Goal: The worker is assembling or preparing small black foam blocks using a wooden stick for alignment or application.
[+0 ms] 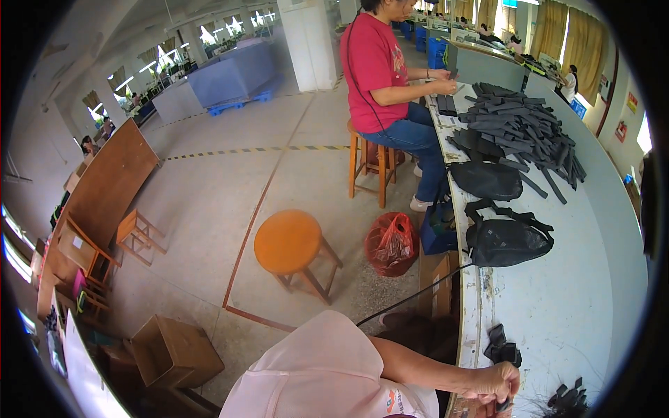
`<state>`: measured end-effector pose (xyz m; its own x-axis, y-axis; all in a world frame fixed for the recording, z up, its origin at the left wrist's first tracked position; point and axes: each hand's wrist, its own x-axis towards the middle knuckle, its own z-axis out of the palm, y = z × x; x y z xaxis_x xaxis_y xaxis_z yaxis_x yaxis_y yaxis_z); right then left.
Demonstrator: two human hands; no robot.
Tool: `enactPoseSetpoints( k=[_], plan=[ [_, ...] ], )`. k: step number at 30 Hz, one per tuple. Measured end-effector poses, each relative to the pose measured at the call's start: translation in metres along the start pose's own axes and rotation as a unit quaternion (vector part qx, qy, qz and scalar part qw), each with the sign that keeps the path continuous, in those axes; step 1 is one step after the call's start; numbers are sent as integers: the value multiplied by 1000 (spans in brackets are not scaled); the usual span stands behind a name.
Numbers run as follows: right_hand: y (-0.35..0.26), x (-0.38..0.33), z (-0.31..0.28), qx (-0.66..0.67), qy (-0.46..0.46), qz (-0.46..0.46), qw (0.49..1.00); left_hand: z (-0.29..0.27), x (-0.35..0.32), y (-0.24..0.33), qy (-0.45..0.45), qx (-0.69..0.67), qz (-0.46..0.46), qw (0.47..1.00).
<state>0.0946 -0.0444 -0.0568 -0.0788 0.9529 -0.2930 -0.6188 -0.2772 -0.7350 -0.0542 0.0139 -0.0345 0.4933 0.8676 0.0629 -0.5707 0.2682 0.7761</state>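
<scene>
Here, at the lower edge, one of the person's hands (498, 382), curled into a fist, pinches a small dark piece (503, 403) at the near edge of the pale table (557, 306); which side this hand belongs to cannot be told with certainty, though it seems the left, and the other hand is out of view. Just beyond lie small black strap parts (503, 346), with another cluster (568, 398) near the frame's rim. To do this step well, in judgement, the piece should be held firmly close to the table edge and kept clear of the loose parts beside it. Farther along rest two black bags (505, 240), then a large heap of dark straps (519, 129), where a co-worker in a red shirt (376, 66) sits on a wooden stool. An orange round stool (287, 242) and a red bin (391, 244) stand on the floor. The pinched piece is cut off by the frame, its shape unreadable.
</scene>
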Motion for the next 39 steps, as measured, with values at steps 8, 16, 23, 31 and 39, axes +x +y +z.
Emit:
enactPoseSetpoints(
  k=[8, 16, 23, 31, 39],
  plan=[
    [19, -34, 37, -72, 139, -56, 986, -15, -23, -16, -120, 77, -93, 985],
    [-70, -59, 30, -237, 143, -276, 920, 55, 33, 15, -171, -135, -236, 947],
    [-91, -35, 0, -94, 120, -223, 963, 68, 66, -6, -137, -222, -273, 926],
    [-80, -30, -13, -96, 53, -198, 974, 63, 54, -12, -147, 3, -173, 974],
    [-75, -46, 11, -468, 253, -420, 735, 80, 68, 8, -244, 357, 199, 880]
  ],
)
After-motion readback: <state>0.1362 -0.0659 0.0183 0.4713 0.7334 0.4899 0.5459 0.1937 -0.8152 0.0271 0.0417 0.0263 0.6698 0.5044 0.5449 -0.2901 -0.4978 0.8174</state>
